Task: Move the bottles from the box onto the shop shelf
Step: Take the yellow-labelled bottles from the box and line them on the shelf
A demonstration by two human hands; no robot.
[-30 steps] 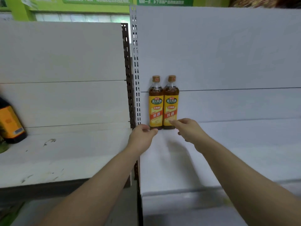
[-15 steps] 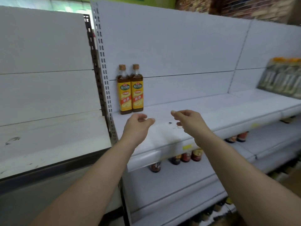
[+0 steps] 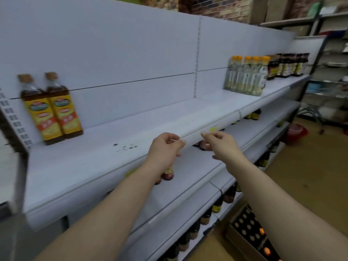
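Two brown bottles with yellow labels stand side by side at the far left of the white shop shelf, against its back panel. My left hand and my right hand hover in front of the shelf's front edge, well to the right of the bottles. Both hold nothing and their fingers are loosely curled. A cardboard box holding several dark bottles with round caps sits on the floor at the bottom right.
Further along the same shelf stand several pale bottles with orange caps and several dark bottles. Lower shelves carry more dark bottles. A red bucket stands on the brown floor at the right.
My view has swung to the right, so the two bottles now sit at the far left. Both hands have drawn back from them and moved right along the shelf edge, empty.
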